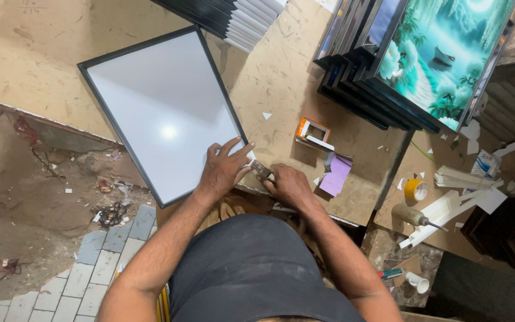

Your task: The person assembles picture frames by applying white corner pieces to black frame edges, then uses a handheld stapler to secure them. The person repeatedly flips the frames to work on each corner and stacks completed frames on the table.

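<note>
A black picture frame point(144, 95) with a white backing board lies flat on the brown workbench point(281, 77), one corner overhanging the near edge. My left hand point(223, 169) presses flat on the board at the frame's near right corner. My right hand point(288, 185) is closed around a small metal tool point(261, 170) whose tip touches the frame's edge at that corner, just beside my left fingers.
A stack of framed landscape prints point(412, 59) leans at the back right, more black frames point(233, 18) at the top. An orange-and-white box point(311, 131) and purple paper point(336, 173) lie nearby. Yellow tape roll point(415, 189), a screwdriver point(415, 217) and white strips sit right. Rough floor and tiles lie left.
</note>
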Motion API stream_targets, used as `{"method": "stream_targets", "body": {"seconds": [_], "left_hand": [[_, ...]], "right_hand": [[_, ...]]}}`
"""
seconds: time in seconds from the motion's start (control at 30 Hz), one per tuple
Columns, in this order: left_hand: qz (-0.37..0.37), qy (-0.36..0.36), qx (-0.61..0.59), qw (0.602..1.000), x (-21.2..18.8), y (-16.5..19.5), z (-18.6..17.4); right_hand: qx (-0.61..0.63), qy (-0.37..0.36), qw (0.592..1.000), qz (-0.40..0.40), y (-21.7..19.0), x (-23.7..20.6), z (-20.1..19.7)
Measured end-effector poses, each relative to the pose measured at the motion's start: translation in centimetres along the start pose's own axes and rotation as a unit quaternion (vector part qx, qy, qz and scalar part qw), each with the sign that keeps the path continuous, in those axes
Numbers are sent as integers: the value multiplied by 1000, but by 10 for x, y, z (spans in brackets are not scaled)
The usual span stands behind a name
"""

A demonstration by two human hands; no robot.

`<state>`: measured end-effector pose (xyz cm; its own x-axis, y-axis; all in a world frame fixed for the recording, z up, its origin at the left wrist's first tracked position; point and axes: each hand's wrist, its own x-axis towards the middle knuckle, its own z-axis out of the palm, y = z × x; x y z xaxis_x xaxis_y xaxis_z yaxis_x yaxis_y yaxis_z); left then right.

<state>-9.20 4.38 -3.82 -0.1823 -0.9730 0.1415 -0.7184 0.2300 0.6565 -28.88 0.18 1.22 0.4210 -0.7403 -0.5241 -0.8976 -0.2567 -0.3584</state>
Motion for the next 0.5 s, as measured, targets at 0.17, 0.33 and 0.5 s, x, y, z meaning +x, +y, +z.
{"method": "stream_targets", "body": {"seconds": [0.17,0.33,0.5], "left_hand": [[3,6,7,1000,-1,-1,0],[1,4,15,1000,2,6,-8],[-4,-1,23,1000,-4,10,-17]], "right_hand": [[2,64,997,-49,-1,3,5],[39,87,994,-49,-6,3,7],[15,154,987,-49,-11,-9,6]]}}
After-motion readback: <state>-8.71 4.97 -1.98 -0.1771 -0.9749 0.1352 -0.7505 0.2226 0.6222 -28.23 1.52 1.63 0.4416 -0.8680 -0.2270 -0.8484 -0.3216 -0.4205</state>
